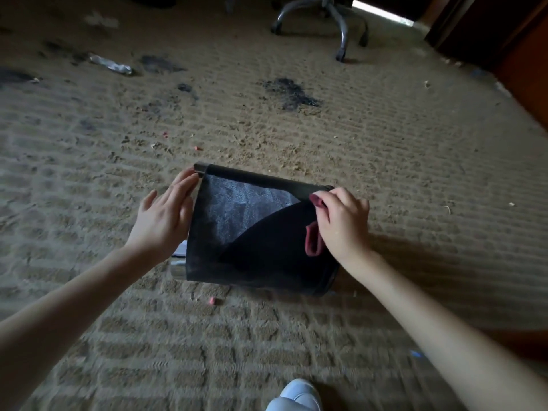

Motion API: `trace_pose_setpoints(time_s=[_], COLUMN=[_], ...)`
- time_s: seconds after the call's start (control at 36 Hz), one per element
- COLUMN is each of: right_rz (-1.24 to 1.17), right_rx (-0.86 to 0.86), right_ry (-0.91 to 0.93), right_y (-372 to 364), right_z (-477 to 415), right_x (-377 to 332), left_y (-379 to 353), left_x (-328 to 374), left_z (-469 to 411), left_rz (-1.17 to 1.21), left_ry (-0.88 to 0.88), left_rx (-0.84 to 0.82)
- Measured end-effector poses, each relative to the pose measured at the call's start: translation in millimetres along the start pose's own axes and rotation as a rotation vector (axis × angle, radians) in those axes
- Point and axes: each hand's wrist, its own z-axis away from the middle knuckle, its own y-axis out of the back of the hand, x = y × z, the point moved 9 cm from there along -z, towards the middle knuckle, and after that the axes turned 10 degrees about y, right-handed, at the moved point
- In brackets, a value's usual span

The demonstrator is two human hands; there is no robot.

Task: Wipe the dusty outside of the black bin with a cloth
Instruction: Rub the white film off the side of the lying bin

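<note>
Red cloth mostly inside right hand

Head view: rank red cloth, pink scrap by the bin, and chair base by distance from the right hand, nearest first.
1. Red cloth: gripped in the right hand, against the black bin.
2. Pink scrap: on the carpet, left of the bin's near end.
3. Chair base: far back, top of view.

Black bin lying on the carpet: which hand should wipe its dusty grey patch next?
Right. The right hand grips the red cloth against the black bin, beside the grey dusty patch; the left hand, laid flat, only steadies the bin's other side.
</note>
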Motion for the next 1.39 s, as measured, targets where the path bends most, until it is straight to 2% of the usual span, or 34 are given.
trace_pose_setpoints(time_s=[0.19,0.33,0.39,0.5,0.61,0.72,0.78,0.94,1.06,1.11,1.19,1.28,1.33,1.39], right_rz=[-0.106,-0.188,-0.208,-0.190,-0.098,-0.101,-0.159,-0.313,-0.362,-0.347,-0.366,-0.319,-0.275,-0.284], right_rx=[0.002,-0.211,-0.250,-0.078,0.044,-0.136,-0.183,-0.148,-0.262,-0.305,-0.179,-0.063,-0.115,-0.243], right_ry=[0.197,0.496,0.528,0.426,0.140,-0.100,-0.124,0.188,0.530,0.642,0.554,0.305,0.133,0.027], right_y=[-17.7,-51.4,-53.5,-16.0,10.8,-6.3,-17.3,-23.6,-27.6,-30.5,-13.9,-2.8,-14.1,-36.5], right_z=[17.4,64.9,75.1,43.6,-5.1,-29.4,-33.1,-11.7,28.1,38.4,8.5,-39.8,-62.5,-67.1], right_x=[-88.6,-177.0,-182.2,-133.9,-35.3,28.1,31.0,-47.1,-111.6,-124.9,-107.3,-55.8,-18.6,0.6], left_y=[-0.8,0.4,0.6,-0.6,-0.8,-0.6,0.0,-0.1,-0.7,-1.0,-0.2,0.2,-0.1,0.2], left_x=[-0.4,-0.2,-0.8,-1.6,-1.3,-1.4,-1.3,-0.9,-2.1,-2.3,-1.7,-0.9,-1.6,-1.6], left_z=[1.3,-1.4,-1.6,-0.6,-1.1,0.4,0.0,-0.7,-1.8,-1.4,2.9,6.4,5.6,4.2], left_rz=[0.007,-0.018,-0.029,-0.017,0.011,0.011,0.005,0.017,0.012,0.005,0.014,0.018,0.016,0.014], left_ry=[0.008,-0.012,-0.021,-0.031,-0.012,-0.011,-0.016,-0.019,-0.017,-0.019,-0.030,-0.037,-0.031,-0.031], left_rx=[-0.002,0.016,0.026,0.026,0.029,0.031,0.038,0.022,0.020,0.027,0.043,0.051,0.044,0.043])
